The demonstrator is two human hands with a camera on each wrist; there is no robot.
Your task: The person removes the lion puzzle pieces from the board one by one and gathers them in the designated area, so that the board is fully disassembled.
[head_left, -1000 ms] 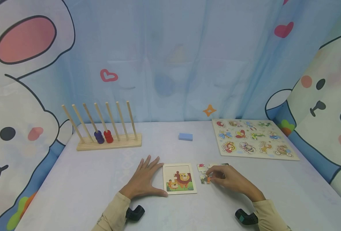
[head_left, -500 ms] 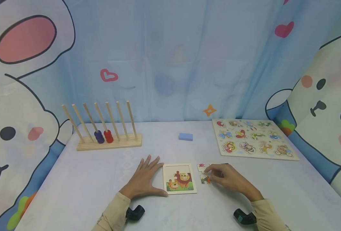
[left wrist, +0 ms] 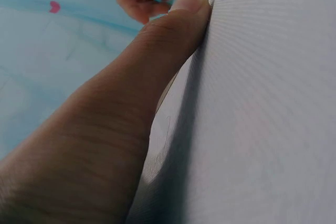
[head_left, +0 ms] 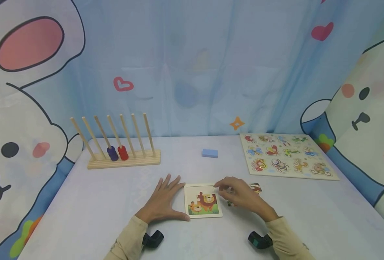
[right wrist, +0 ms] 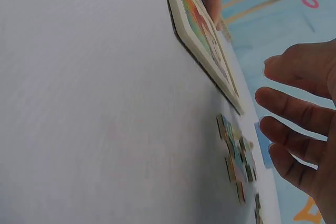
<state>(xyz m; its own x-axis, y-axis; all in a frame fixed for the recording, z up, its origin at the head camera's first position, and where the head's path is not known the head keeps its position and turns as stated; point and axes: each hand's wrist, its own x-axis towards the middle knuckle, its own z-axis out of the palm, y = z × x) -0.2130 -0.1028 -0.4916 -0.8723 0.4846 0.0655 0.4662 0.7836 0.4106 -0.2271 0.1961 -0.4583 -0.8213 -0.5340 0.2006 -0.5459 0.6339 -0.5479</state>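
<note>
In the head view my left hand (head_left: pixel 164 200) lies spread at the left side of a small wooden tray puzzle (head_left: pixel 187 202). Its thumb touches the lower left corner, and its fingertips reach the upper left corner. A lion and a cub show in the pieces fitted along the tray's lower part. My right hand (head_left: pixel 239 195) hovers at the tray's upper right corner, fingers loosely bent. No piece shows between its fingers in the right wrist view. Loose jigsaw pieces (right wrist: pixel 236 148) lie beside the tray, mostly hidden under that hand in the head view.
A wooden rack of upright pegs (head_left: pixel 123 164) with blue and red beads stands at the back left. A blue block (head_left: pixel 209 153) lies at the back middle. A large picture board (head_left: pixel 288 155) occupies the back right. A patterned curtain (head_left: pixel 192 68) hangs behind the table.
My right hand has moved left from the loose pieces to the tray's upper right corner, uncovering a piece on its right. My left hand stays at the tray.
</note>
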